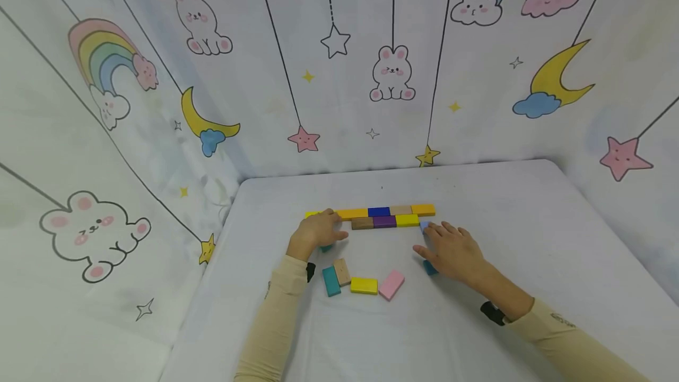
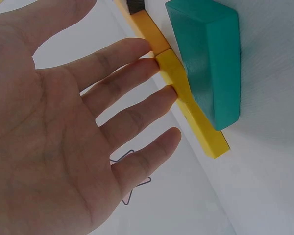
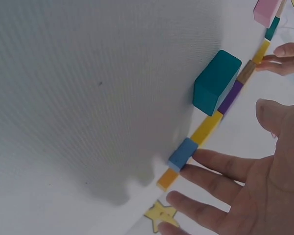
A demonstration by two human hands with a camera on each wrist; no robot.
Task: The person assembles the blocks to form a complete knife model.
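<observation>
My left hand (image 1: pixel 317 230) is spread at the left end of the back row, its fingertips touching the yellow block (image 2: pixel 193 110) there. A teal block (image 2: pixel 215 58) lies close by, mostly hidden under that hand in the head view. My right hand (image 1: pixel 455 249) has its fingers extended, with fingertips at the light blue block (image 3: pixel 183 153) at the right end of the front row. Another teal block (image 3: pixel 218 81) lies below its thumb. The front row also has a brown block (image 1: pixel 362 223), a purple block (image 1: pixel 384 221) and a yellow block (image 1: pixel 407 220).
Behind stand orange (image 1: pixel 352 214), dark blue (image 1: pixel 379 212), beige (image 1: pixel 400 210) and another orange block (image 1: pixel 423 210). Nearer me lie loose teal (image 1: pixel 331 282), wooden (image 1: pixel 342 272), yellow (image 1: pixel 363 286) and pink blocks (image 1: pixel 392 285). A patterned curtain (image 1: pixel 339 99) hangs behind the white table (image 1: pixel 403 341).
</observation>
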